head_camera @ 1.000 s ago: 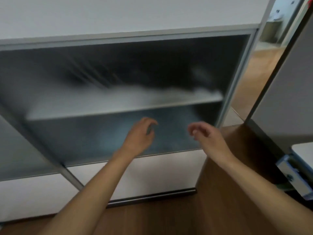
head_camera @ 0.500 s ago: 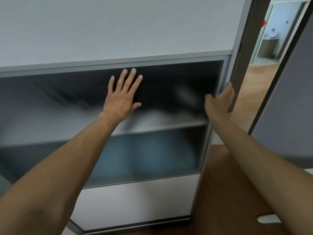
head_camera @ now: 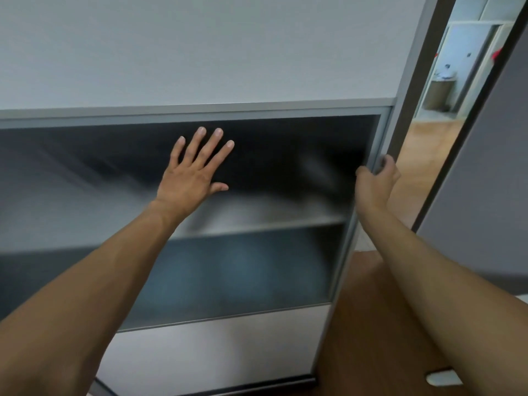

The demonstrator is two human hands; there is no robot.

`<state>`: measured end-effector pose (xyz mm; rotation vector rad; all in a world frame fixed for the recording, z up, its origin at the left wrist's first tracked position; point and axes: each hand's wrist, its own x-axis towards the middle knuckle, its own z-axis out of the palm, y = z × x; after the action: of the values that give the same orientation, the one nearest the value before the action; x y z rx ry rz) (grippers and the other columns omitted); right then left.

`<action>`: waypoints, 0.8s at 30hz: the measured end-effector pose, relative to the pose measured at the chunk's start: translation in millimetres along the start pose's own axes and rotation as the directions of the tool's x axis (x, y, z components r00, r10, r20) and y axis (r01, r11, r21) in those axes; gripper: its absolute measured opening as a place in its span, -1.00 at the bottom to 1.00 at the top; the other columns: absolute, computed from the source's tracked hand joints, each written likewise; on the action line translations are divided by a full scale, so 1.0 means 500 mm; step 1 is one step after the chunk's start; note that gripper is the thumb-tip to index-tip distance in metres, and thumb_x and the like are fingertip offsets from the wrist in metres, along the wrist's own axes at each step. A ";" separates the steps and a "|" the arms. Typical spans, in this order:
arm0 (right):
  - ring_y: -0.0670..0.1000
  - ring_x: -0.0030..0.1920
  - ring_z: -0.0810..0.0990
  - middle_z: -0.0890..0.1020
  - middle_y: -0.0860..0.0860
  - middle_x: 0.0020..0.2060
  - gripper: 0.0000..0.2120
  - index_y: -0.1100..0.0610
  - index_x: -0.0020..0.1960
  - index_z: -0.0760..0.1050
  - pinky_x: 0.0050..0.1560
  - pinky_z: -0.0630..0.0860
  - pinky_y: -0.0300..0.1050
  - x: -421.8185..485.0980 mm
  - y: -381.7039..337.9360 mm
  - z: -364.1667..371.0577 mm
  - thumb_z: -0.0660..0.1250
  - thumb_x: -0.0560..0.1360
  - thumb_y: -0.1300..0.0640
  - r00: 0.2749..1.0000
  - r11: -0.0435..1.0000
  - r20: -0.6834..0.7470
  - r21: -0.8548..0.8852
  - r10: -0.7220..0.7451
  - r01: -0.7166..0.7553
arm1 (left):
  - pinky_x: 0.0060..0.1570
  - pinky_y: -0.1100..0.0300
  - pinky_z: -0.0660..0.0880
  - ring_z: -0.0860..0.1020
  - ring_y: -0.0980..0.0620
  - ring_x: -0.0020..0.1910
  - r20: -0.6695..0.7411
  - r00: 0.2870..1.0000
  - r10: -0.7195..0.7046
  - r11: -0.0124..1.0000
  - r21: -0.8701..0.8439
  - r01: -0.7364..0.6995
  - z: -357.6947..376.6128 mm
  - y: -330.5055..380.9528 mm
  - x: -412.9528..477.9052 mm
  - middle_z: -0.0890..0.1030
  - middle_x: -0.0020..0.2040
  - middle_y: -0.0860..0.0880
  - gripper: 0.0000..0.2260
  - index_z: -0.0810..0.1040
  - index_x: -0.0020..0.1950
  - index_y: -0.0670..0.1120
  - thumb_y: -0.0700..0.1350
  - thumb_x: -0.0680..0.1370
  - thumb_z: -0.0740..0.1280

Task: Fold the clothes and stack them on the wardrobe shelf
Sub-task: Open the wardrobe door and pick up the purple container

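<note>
Door duty: your left hand (head_camera: 194, 174) flat, fingers spread, on the wardrobe door (head_camera: 285, 144); your right hand (head_camera: 377, 178) grips its edge. No clothes held; shelf (head_camera: 257, 225) blurred, progress unclear.

Blurred shelf (head_camera: 271, 224) behind frosted door (head_camera: 285, 144)
</note>
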<state>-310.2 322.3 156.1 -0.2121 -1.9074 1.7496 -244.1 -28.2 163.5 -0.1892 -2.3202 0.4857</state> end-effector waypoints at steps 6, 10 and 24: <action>0.06 0.43 0.33 0.26 0.09 0.46 -0.45 0.13 0.51 0.25 0.26 0.26 -0.26 -0.075 -0.021 0.049 0.27 0.55 0.24 0.998 0.999 0.060 -0.020 -0.026 0.027 | 0.51 -0.12 -0.24 -0.12 -0.09 0.60 -0.038 0.997 -0.067 0.997 -0.038 0.066 0.009 -0.082 -0.065 -0.02 0.64 -0.02 -0.14 -0.03 0.63 0.07 0.20 0.49 0.40; 0.08 0.41 0.34 0.26 0.09 0.45 -0.45 0.13 0.52 0.24 0.39 0.34 -0.14 -0.133 -0.029 0.093 0.26 0.56 0.27 0.989 0.999 0.144 -0.013 -0.041 0.044 | 0.50 -0.23 -0.10 -0.11 -0.14 0.61 0.009 0.981 -0.195 0.977 -0.088 0.195 0.004 -0.125 -0.121 -0.04 0.64 -0.03 -0.13 -0.04 0.63 0.06 0.11 0.49 0.44; -0.05 0.24 0.51 0.53 0.00 0.28 -0.48 0.13 0.41 0.43 0.31 0.45 -0.14 -0.188 -0.002 0.165 0.22 0.47 0.37 0.790 0.925 0.588 -0.179 -0.173 0.335 | 0.02 0.05 0.45 0.61 -0.18 0.04 0.398 0.902 -0.166 0.858 -0.393 0.332 -0.003 0.077 -0.092 0.67 0.03 -0.08 -0.71 0.56 0.16 0.02 0.14 0.57 0.23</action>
<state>-270.7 206.9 129.7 0.5136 -2.4575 1.4497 -210.8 -5.0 119.2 -0.0106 -2.7337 -0.1864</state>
